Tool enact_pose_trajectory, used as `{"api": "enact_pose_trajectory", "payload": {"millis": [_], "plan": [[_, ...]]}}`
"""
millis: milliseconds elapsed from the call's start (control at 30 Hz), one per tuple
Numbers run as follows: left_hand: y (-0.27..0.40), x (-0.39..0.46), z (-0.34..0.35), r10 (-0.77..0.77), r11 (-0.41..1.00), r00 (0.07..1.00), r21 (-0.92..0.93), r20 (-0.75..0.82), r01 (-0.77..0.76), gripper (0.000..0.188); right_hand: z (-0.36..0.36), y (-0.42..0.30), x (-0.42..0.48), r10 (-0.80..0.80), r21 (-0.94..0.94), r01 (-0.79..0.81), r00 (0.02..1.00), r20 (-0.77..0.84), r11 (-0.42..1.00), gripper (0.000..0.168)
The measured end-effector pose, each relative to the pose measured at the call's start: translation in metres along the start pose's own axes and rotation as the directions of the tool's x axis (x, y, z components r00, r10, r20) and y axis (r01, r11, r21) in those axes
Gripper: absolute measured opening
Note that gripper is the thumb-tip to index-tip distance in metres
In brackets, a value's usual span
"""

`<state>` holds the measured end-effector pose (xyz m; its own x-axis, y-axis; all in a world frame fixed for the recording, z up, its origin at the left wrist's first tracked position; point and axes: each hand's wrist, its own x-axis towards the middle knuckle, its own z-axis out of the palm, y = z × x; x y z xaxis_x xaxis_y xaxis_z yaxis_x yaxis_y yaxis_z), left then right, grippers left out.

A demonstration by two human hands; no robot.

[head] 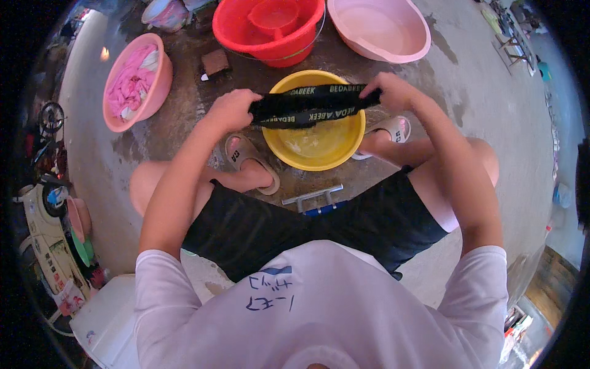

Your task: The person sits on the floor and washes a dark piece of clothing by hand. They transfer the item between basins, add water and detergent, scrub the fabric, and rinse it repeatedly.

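My left hand and my right hand grip opposite ends of a black garment. Its elastic waistband, which bears pale lettering, is stretched sideways between them. The fabric spans the upper part of a yellow plastic basin on the floor and hides part of its inside. Some pale liquid or residue shows at the basin's bottom. The basin stands between my feet, which wear beige slides.
Beyond the yellow basin stand a red bucket with a wire handle and a pale pink basin. At the left, a pink basin holds pink and white cloth. A brown block lies on the wet concrete floor. A metal-framed stool shows beneath me.
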<state>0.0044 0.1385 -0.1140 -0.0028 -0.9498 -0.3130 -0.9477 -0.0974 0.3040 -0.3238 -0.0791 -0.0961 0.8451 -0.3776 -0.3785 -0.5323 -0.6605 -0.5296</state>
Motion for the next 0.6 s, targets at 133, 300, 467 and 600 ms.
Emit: {"api": "enact_pose_trajectory", "payload": {"millis": [133, 300, 467, 600], "plan": [[0.001, -0.008, -0.012, 0.069, 0.996, 0.989, -0.039, -0.128, -0.074, 0.049, -0.023, 0.001, -0.006, -0.048, 0.128, 0.064, 0.991, -0.123, 0.99, 0.045], [0.007, 0.002, 0.016, 0.162, 0.986, 0.962, -0.008, -0.219, -0.167, 0.048, -0.003, -0.002, 0.008, -0.056, 0.01, 0.056, 0.996, -0.066, 0.998, 0.04], [0.023, 0.037, 0.123, 0.111, 0.979, 0.992, 0.163, 0.066, -0.12, 0.026, 0.106, 0.026, 0.068, 0.234, -0.046, -0.23, 0.95, 0.205, 0.972, 0.034], [0.043, 0.043, 0.208, 0.048, 0.949, 0.981, 0.297, 0.186, -0.103, 0.023, 0.21, 0.049, 0.073, 0.32, -0.095, -0.314, 0.946, 0.056, 0.945, 0.028]]}}
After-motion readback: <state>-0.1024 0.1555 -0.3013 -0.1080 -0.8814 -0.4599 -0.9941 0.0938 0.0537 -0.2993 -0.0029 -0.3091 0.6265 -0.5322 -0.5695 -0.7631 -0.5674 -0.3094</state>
